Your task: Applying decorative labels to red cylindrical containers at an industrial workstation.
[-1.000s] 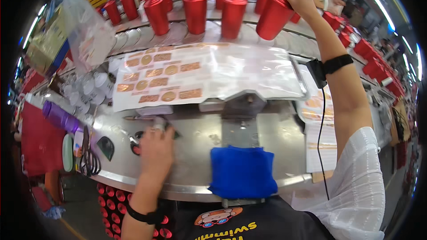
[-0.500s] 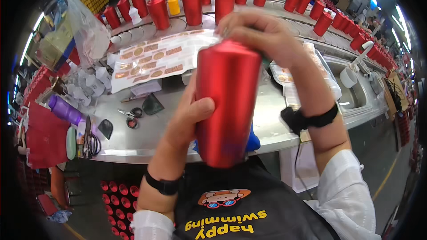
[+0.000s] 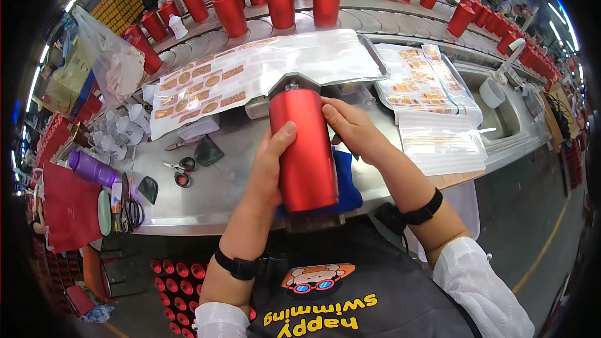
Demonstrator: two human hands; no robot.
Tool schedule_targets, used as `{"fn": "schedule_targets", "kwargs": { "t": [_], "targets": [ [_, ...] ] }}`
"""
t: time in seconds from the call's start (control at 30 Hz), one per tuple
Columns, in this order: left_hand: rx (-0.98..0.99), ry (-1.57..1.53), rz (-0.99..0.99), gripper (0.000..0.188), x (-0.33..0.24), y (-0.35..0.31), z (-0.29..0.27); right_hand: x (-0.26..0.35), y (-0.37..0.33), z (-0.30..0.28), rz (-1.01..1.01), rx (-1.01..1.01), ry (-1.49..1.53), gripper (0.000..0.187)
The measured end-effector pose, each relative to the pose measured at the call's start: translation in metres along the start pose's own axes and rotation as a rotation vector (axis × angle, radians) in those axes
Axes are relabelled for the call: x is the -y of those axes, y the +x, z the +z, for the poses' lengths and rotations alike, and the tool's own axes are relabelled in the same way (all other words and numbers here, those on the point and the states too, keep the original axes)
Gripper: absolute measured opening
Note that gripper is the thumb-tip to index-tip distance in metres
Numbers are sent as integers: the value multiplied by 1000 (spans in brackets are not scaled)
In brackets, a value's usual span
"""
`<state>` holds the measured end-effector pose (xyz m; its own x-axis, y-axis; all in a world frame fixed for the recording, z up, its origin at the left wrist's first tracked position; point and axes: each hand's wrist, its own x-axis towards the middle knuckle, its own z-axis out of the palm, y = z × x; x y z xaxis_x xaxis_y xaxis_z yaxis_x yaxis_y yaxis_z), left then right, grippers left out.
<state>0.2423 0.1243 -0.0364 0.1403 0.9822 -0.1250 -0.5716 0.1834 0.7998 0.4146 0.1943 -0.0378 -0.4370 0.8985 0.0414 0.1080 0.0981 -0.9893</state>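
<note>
Red canister [image 3: 307, 156], left hand [image 3: 269, 159] grasping its left side, right hand [image 3: 354, 130] touching its upper right, hold unclear.

Your left grip [image 3: 269, 158] holds the red bottle [image 3: 307, 156] from the left; your right grip [image 3: 355, 126] touches its upper right. A blue cloth [image 3: 348, 183] shows behind the bottle, small scissors [image 3: 180, 169] lie left of it on the table [image 3: 213, 193], a sticker sheet [image 3: 250, 81] beyond it.

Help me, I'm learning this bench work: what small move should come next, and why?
Perhaps turn the red container slightly to check its hidden side: the left hand holds one side, the right hand touches the other, and the visible face looks plain.
</note>
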Motion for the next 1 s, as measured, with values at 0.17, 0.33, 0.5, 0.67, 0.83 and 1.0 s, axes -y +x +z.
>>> {"fn": "schedule_targets", "kwargs": {
  "t": [0.17, 0.33, 0.5, 0.67, 0.83, 1.0],
  "targets": [
    [-305, 354, 292, 66, 1, 6, 4, -8, -6, -9, -169, -4, -288, 46],
    [44, 1128, 641, 94, 6, -58, -8, -5, -42, -18, -275, 35, -330, 46],
    [-58, 1503, 576, 98, 23, -61, -22, -7, -50, -11, -330, 106, -405, 50],
    [71, 1745, 795, 82, 0, -58, -9, -10, -54, -5, -257, 146, -350, 55],
    [55, 1540, 746, 85, 2, -59, -16, -14, -53, 1, -242, 177, -359, 54],
    [34, 1503, 573, 49, -37, -54, -36, -17, -56, -4, -250, 166, -390, 51]
  ]
}}
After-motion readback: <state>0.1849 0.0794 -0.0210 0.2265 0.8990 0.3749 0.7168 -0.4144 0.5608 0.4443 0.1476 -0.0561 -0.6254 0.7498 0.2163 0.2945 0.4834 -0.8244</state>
